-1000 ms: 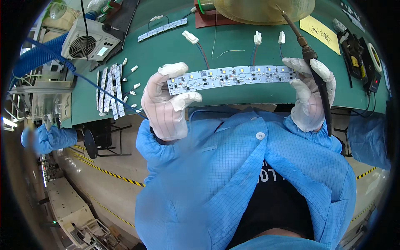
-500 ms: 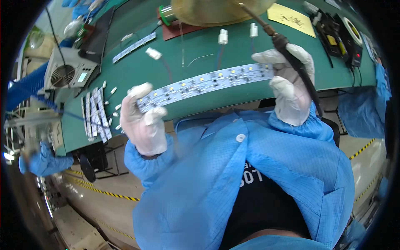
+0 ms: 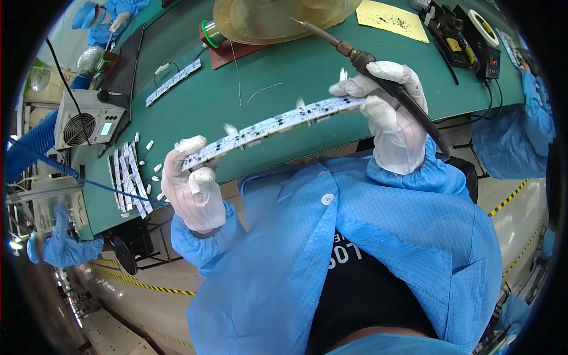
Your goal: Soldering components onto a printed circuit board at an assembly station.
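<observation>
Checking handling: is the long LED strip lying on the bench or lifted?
Lifted: the LED strip spans between left hand and right hand, above the green bench.

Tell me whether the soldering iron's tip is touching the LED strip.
Apart. The head view shows the soldering iron tip pointing up-left over the green bench, well clear of the LED strip held by both hands.

Place: electronics assembly workshop, factory floor.
Surface: long green anti-static mat surface [image 3: 284, 89], soldering stn [image 3: 458, 41] w/ black cables at far right.
Tools: soldering iron [image 3: 378, 77], solder wire spool [image 3: 211, 32], yellow sponge pad [image 3: 399, 15], small fan unit [image 3: 89, 124] w/ blue hose.
Parts: long white LED strip board [image 3: 272, 124], more strips stacked at left [image 3: 127, 180], small white connectors [image 3: 148, 145] loose nearby.
Clothing: blue cleanroom smock [image 3: 355, 236], white gloves; other workers in same blue gear [image 3: 62, 248].
Floor: yellow-black hazard tape [image 3: 148, 285] marking aisles.
</observation>
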Motion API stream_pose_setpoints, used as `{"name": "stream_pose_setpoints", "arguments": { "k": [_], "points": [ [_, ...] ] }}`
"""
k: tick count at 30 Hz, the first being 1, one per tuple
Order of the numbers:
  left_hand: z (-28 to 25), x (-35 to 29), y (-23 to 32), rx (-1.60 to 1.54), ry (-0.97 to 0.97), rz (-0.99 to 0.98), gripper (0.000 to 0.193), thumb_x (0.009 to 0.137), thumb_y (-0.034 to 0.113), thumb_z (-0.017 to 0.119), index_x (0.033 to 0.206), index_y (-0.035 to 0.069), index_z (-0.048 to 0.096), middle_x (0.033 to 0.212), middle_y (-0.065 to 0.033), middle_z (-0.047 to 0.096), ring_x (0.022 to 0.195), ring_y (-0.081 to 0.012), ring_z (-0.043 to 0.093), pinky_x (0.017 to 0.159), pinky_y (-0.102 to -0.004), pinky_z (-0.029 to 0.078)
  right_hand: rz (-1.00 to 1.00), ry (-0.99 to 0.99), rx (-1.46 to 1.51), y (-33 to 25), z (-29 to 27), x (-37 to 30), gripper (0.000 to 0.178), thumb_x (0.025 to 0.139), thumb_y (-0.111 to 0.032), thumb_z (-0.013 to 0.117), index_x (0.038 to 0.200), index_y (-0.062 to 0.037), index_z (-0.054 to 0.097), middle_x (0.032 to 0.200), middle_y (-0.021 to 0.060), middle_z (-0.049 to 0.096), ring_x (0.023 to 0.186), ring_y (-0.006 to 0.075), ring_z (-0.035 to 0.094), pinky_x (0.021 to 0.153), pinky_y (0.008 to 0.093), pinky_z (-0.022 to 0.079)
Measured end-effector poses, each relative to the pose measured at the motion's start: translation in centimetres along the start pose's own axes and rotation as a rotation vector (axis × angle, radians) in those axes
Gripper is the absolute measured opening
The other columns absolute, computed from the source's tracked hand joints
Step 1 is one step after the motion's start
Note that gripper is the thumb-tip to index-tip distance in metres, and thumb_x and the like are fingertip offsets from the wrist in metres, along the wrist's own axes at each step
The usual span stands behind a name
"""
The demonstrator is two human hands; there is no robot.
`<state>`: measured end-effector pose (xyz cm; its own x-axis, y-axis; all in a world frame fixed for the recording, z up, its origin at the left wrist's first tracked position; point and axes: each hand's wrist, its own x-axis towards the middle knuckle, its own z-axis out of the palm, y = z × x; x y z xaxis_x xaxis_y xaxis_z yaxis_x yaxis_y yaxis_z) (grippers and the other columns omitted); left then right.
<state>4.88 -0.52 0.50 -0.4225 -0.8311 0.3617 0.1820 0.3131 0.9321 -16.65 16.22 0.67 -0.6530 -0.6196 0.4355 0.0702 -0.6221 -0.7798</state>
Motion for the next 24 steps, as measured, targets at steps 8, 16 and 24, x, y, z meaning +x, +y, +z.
{"name": "stream_pose_setpoints", "arguments": {
  "k": [8,16,24],
  "points": [
    [-0.2,-0.3,0.0,0.044,0.007,0.022,0.047,0.081,0.044,0.066,0.095,0.0,0.059,0.079,-0.0037,0.057,0.061,-0.0091,0.049,0.052,-0.0206,0.034,0.043,0.069,-0.109,0.5,0.0,0.2,0.03,0.085,-0.004,0.058,0.114,0.0035,0.052,0.091,0.0178,0.065,0.084,0.0243,0.065,0.076,0.0324,0.054],
    [-1.2,-0.5,0.2,0.142,-0.044,0.125,0.032,0.084,0.028,0.067,0.097,0.0,0.059,0.09,-0.0056,0.059,0.071,-0.0106,0.057,0.056,-0.0195,0.044,0.078,0.113,-0.056,1.1,-0.1,-0.1,0.031,0.086,-0.005,0.06,0.115,0.0029,0.052,0.094,0.0168,0.064,0.086,0.0245,0.065,0.078,0.0325,0.054],
    [-1.0,-0.6,0.7,0.148,-0.044,0.179,0.036,0.081,0.026,0.07,0.1,-0.002,0.057,0.098,-0.0099,0.06,0.078,-0.0164,0.06,0.066,-0.0253,0.051,0.069,0.078,-0.033,1.1,-0.2,0.0,0.034,0.086,-0.007,0.058,0.117,0.0017,0.05,0.094,0.0175,0.064,0.089,0.0266,0.065,0.082,0.0347,0.051]
  ]
}}
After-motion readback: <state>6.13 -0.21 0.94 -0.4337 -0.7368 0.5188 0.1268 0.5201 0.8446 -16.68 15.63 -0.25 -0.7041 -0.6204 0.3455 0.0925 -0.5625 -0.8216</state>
